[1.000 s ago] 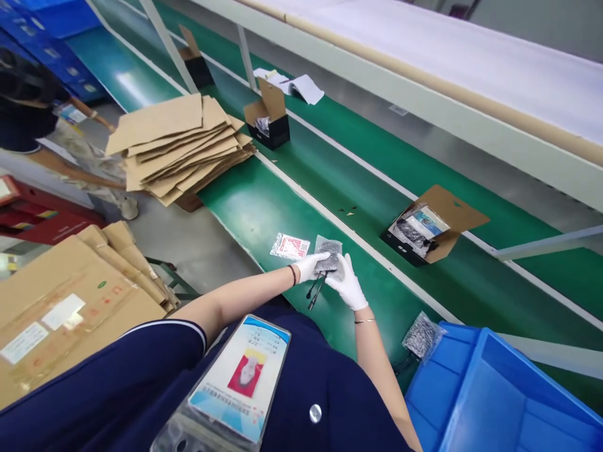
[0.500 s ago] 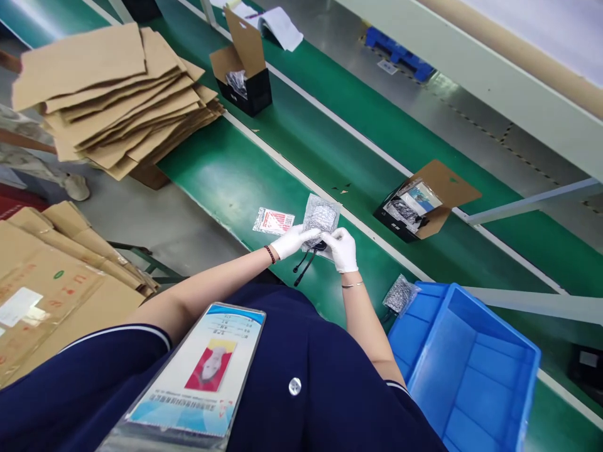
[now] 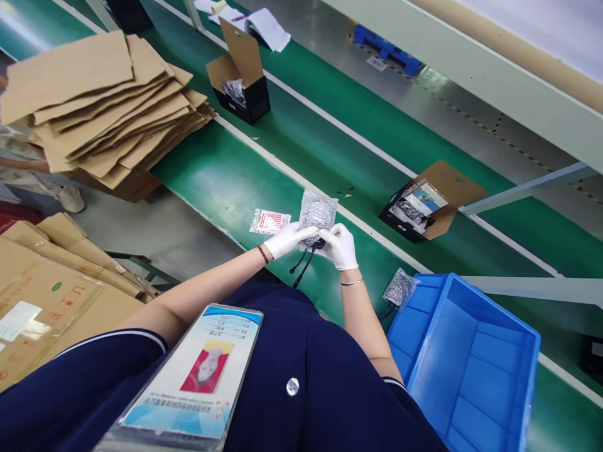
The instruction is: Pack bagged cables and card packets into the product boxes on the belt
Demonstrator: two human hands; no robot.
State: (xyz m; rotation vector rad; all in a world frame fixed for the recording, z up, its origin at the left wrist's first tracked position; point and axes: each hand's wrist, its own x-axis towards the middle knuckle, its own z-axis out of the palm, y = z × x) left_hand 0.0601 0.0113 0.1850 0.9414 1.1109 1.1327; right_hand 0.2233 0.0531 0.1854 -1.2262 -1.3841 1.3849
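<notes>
Both my hands wear white gloves and meet at a bubble-wrap bag point(image 3: 318, 210) over the green bench. Black cables point(image 3: 306, 267) with plugs hang out of the bag's near end, toward my body. My left hand point(image 3: 286, 240) pinches the bag's lower left side, fingers closed. At the lower right, my right hand point(image 3: 342, 246) has its thumb and fingertips closed on the bag's open end, beside a black part that shows there. Just left of the bag, a printed red-and-white card point(image 3: 270, 222) lies flat on the bench.
A blue plastic bin point(image 3: 490, 370) stands at right, another bubble-wrap bag point(image 3: 399, 287) beside it. Two open black boxes point(image 3: 245, 100) point(image 3: 409, 213) with packed contents sit on the green conveyor. Stacked cardboard sheets point(image 3: 108, 100) and a carton point(image 3: 51, 307) are at left, near another person's leg.
The view has shifted slightly. My hands keep hold of the bubble-wrap bag in nearly the same place, with only small finger movement. One box on the conveyor has moved a little to the right.
</notes>
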